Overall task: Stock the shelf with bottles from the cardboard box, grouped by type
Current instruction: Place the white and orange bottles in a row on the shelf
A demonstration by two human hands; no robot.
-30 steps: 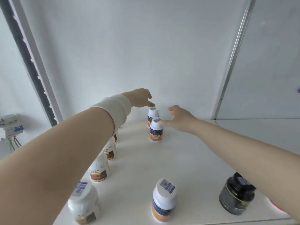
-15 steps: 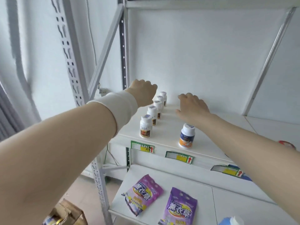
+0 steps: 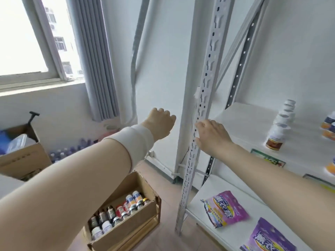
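Observation:
A cardboard box [image 3: 143, 212] stands on the floor at lower centre, with several bottles upright inside it. On the white shelf [image 3: 252, 122] at right, a row of white bottles with brown labels [image 3: 277, 136] runs back toward the wall. Blue-and-orange labelled bottles [image 3: 329, 127] show at the right edge. My left hand [image 3: 161, 123], above a white wristband, hovers in the air left of the shelf post, fingers curled, holding nothing. My right hand [image 3: 211, 134] is in front of the post, fingers loosely bent, empty.
The perforated shelf post [image 3: 203, 109] rises between my hands. Two purple bags [image 3: 224, 208] lie on the lower shelf. A second cardboard box [image 3: 23, 156] with bags stands at left by purple bottles on the floor. A window and grey curtain are behind it.
Both hands have pulled back from the bottles on the shelf and are empty. The view has swung left and down, bringing the cardboard box on the floor into sight.

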